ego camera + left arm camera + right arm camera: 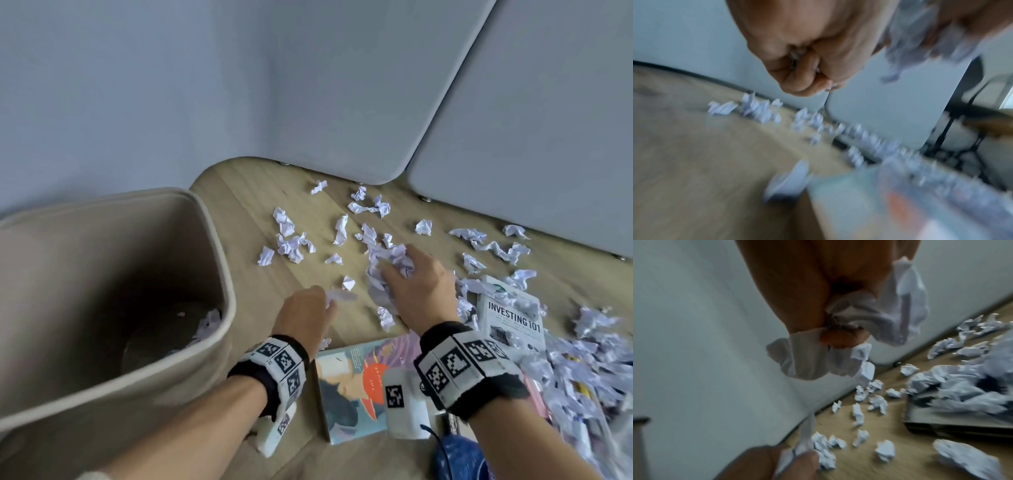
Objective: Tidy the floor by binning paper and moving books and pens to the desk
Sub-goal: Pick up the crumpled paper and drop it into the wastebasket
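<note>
Crumpled white paper scraps (291, 240) litter the wooden floor (246, 219). My right hand (416, 274) grips a big bunch of crumpled paper (383, 270) above the floor; the right wrist view shows the wad (896, 308) bulging out of the fist. My left hand (308, 308) is curled around smaller paper scraps (342, 295), seen between its fingers (797, 76). Two books lie below the hands: a colourful one (356, 387) and a white "Investing 101" (510, 318) half covered by paper.
A tall beige bin (113, 291) stands at the left, open, with a few scraps at its bottom. Grey panels (342, 102) line the back wall. A dense heap of paper (589, 363) fills the right side, over a dark flat box (953, 421).
</note>
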